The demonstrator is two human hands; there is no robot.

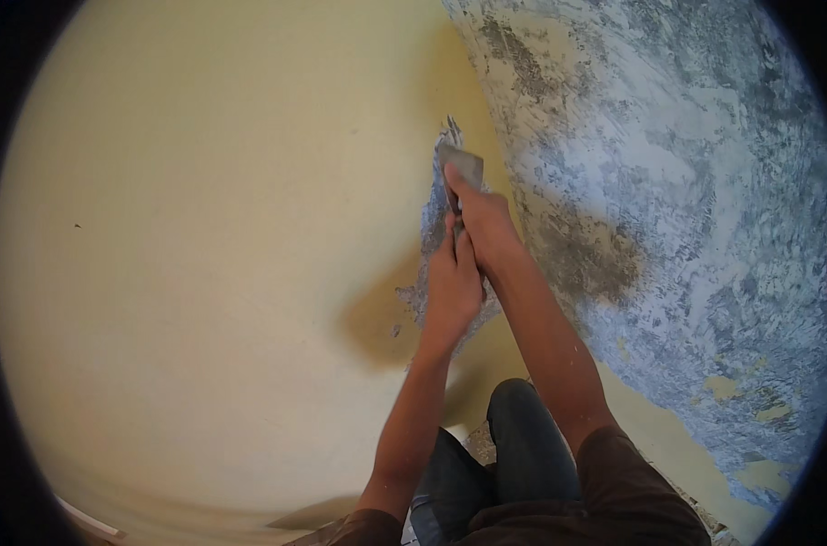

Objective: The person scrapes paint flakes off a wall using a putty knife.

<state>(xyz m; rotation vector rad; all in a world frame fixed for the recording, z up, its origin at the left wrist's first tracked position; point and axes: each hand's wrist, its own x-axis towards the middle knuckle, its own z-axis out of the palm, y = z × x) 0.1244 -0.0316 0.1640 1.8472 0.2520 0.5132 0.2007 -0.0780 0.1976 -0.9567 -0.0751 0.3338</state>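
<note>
Both my hands are on a flat-bladed scraper [467, 162], its blade lying against the yellow painted wall. My right hand [483, 215] grips it close to the blade, the thumb laid along the metal. Just below, my left hand [454, 276] is closed around the handle, which is mostly hidden by the fingers. Around the blade and beside my left hand is a ragged grey stripped patch [432, 235], with a curled flake of paint at its upper tip.
Yellow paint [215, 239] covers the wall on the left. Beyond a corner at the right, another wall surface [693, 205] is largely stripped to mottled grey and white, with yellow remnants low down. My knees [523, 430] are close below my arms.
</note>
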